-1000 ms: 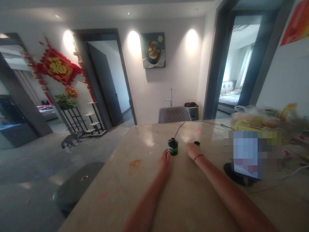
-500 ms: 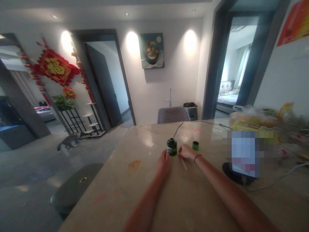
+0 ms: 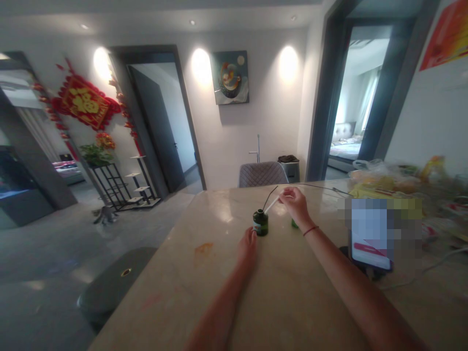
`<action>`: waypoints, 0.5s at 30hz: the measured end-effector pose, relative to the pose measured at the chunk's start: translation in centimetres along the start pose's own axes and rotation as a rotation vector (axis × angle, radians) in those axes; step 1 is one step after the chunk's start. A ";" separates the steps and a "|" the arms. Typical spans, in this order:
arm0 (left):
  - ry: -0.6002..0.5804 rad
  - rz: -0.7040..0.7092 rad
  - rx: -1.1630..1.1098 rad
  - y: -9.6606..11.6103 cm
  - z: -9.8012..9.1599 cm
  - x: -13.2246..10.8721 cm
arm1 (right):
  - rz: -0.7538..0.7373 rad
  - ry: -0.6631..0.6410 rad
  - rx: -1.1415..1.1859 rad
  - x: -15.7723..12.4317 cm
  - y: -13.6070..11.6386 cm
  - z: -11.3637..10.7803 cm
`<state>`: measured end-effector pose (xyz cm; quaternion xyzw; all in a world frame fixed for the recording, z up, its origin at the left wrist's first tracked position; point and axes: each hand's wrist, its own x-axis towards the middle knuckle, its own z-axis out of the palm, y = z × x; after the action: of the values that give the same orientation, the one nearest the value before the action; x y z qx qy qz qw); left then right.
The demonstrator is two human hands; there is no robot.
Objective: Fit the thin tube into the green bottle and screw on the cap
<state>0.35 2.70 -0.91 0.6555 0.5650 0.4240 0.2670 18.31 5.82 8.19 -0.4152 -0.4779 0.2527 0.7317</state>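
A small dark green glass bottle (image 3: 261,225) with a pale label stands upright on the table. My left hand (image 3: 249,243) rests low against its left side with the fingers curled to it. Up and to the right of the bottle, my right hand (image 3: 294,201) pinches a thin white stick (image 3: 272,204). The stick slants down with its lower end close to the bottle's mouth; whether it is inside I cannot tell. A thin dark line (image 3: 269,196) rises behind the bottle neck. A green cap (image 3: 294,224) is partly hidden by my right wrist.
A phone (image 3: 371,243) stands on a dark base at the right, with a white cable near it. Plastic bags (image 3: 383,175) and clutter fill the far right. A quilted chair (image 3: 262,174) is behind the table, a green stool (image 3: 117,282) at the left. A cat (image 3: 105,214) is on the floor.
My right hand has moved up and away from the table with the white stick, which now slants toward the bottle's mouth. My left hand and the bottle stay put. The cat has shifted.
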 end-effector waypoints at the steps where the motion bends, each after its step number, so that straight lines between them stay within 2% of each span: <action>1: -0.004 -0.001 0.003 0.0 0.0 0.0 | -0.061 0.046 -0.032 -0.2 0.0 0.3; 3: -0.008 -0.008 0.010 0.0 0.0 0.0 | -0.153 0.087 -0.104 -0.7 0.1 0.8; 5: -0.003 -0.015 0.006 0.0 0.0 0.0 | -0.214 0.075 -0.181 -1.3 0.0 1.3; 10: -0.005 0.000 -0.021 0.1 -0.1 -0.1 | -0.226 -0.081 -0.418 -2.2 -0.2 2.3; 15: -0.007 0.004 -0.031 0.2 -0.2 -0.1 | -0.210 -0.238 -0.627 -1.4 0.2 3.1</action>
<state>0.30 2.49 -0.65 0.6538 0.5561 0.4312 0.2782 14.91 5.99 8.00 -0.5360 -0.6542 0.0636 0.5299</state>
